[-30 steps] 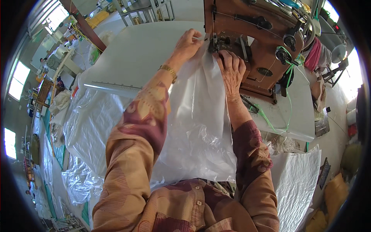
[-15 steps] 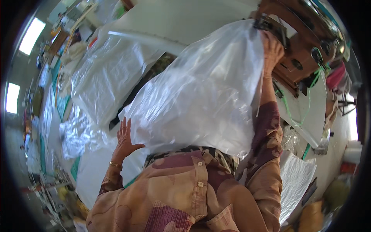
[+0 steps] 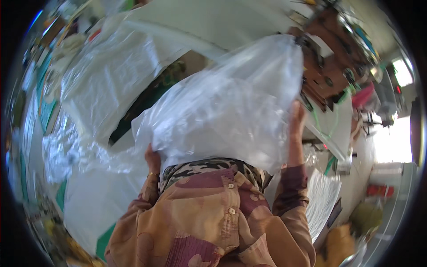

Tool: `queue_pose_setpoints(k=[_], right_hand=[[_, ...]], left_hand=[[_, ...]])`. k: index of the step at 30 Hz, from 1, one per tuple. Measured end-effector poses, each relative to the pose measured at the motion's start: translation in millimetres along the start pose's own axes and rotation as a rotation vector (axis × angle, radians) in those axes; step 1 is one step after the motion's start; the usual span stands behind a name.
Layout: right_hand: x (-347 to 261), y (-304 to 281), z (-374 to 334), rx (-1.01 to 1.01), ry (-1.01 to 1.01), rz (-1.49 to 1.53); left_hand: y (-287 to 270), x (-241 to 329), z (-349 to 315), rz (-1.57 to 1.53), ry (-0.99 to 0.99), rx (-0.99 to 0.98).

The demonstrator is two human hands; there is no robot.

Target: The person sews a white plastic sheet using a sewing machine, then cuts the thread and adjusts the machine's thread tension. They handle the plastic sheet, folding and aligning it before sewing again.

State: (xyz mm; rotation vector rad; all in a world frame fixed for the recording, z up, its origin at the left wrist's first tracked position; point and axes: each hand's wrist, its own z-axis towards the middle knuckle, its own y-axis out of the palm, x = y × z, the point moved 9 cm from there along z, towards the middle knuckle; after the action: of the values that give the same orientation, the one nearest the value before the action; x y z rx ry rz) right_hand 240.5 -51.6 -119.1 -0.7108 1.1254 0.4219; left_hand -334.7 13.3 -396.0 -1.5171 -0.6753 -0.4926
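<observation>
Both hands have carried the clear plastic bag [image 3: 222, 115] away from the sewing machine [image 3: 329, 66] and up toward the body since a second ago, when they pressed it flat under the machine's head; the view has also swung left. Now the bag is puffed and crumpled, translucent white with glossy creases, and it hangs in front of the person's patterned shirt [image 3: 213, 213], hiding most of the worktop [image 3: 213, 22] behind it. Its top corner reaches up beside the brown machine at the worktop's right end. The left hand [image 3: 152, 160] sits at the bag's lower left edge, mostly covered by the film, so how far its fingers are closed cannot be told; it touches the plastic there. The right hand [image 3: 297, 122] is raised along the bag's right edge, fingers upward and pressed against the film, though the grip itself is hidden from this side. More clear plastic sheeting [image 3: 102, 80] drapes over the worktop's left edge and trails down toward the floor. A stack of white woven sacks [image 3: 322, 200] lies low on the right, below the right elbow.
</observation>
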Motion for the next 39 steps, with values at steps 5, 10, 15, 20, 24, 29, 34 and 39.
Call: queue_pose_setpoints(k=[5,10,15,20,24,29,34,39], right_hand=[[49.4,25.7,-28.6,-0.078,0.077,-0.076],[11.7,58.0,-57.8,-0.302,0.327,0.525],[6.2,92.7,-68.4,-0.358,0.256,0.845],[-6.8,130.3,-80.2,-0.46,0.372,0.967],[5.5,167.4,-82.6,-0.503,0.411,0.754],[47.6,191.5,-88.3,-0.427,0.484,0.639],[48.0,185.1,-94.3,-0.333,0.403,0.461],[32.9,166.1,-99.5,-0.299,0.256,0.373]], left_hand=[[-57.1,-29.1,51.5,-1.001,-0.197,0.331],[-290.7,247.7,106.8,-0.815,0.541,0.826],[-386.7,386.2,186.1,0.092,0.976,1.025],[-402.8,350.5,236.9,0.805,1.046,1.033],[-363.2,236.4,271.0,1.218,0.955,0.603],[-294.6,181.2,243.2,0.846,0.55,0.02],[-168.0,377.8,33.7,-0.002,1.079,-0.301],[-40.5,375.3,-18.9,0.145,1.106,-0.373]])
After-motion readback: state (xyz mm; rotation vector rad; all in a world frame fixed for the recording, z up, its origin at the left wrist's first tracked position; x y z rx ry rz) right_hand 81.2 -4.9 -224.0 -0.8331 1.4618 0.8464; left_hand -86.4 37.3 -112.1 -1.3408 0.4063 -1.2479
